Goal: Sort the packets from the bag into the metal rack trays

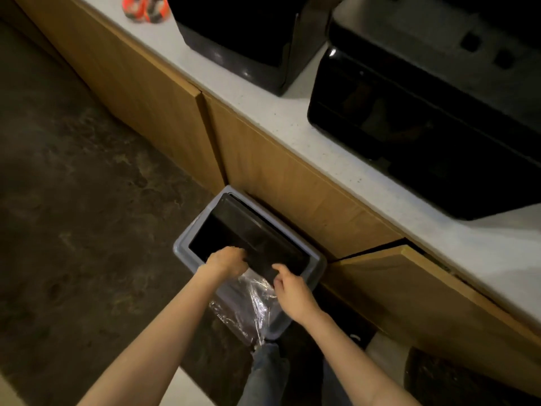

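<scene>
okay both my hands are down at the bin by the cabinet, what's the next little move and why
Probably let the clear plastic bag drop into the grey bin: your left hand is at its dark opening, your right hand at the swing lid, and no packets or rack show here.

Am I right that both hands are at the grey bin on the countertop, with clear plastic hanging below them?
Not quite. The grey bin stands on the floor against the wooden cabinets, not on the countertop. The head view shows this. The rest holds: the left hand and right hand are at the bin's opening, with clear plastic hanging below them.
</scene>
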The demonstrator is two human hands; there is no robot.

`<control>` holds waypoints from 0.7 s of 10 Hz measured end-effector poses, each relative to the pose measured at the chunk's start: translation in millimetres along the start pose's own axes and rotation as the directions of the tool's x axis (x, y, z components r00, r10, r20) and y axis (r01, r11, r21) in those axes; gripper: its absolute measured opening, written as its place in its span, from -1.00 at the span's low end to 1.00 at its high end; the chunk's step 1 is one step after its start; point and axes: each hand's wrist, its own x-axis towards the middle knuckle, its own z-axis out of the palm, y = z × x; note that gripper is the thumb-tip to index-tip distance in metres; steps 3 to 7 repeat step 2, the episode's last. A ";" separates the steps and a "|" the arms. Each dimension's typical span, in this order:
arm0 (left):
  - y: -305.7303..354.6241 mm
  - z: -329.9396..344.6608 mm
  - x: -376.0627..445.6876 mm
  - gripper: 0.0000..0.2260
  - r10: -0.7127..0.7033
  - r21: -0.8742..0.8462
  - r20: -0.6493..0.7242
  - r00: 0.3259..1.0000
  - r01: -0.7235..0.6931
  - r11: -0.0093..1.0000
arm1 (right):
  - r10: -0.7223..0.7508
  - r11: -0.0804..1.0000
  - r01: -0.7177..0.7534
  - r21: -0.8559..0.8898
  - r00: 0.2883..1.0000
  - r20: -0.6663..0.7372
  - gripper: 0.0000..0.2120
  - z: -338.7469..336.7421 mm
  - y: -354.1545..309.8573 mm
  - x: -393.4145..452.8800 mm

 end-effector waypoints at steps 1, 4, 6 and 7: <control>38.0 -32.8 -19.9 -0.66 0.157 0.075 0.140 0.978 -0.168 0.983 | 0.052 0.959 -0.053 0.278 0.999 0.010 -0.68 -33.8 -8.2 -10.3; 81.3 -60.6 -40.1 -0.68 0.274 0.053 0.184 0.944 -0.288 0.956 | 0.013 0.906 0.000 0.422 1.000 -0.027 -0.79 -68.5 -14.2 -29.1; 81.3 -60.6 -40.1 -0.68 0.274 0.053 0.184 0.944 -0.288 0.956 | 0.013 0.906 0.000 0.422 1.000 -0.027 -0.79 -68.5 -14.2 -29.1; 81.3 -60.6 -40.1 -0.68 0.274 0.053 0.184 0.944 -0.288 0.956 | 0.013 0.906 0.000 0.422 1.000 -0.027 -0.79 -68.5 -14.2 -29.1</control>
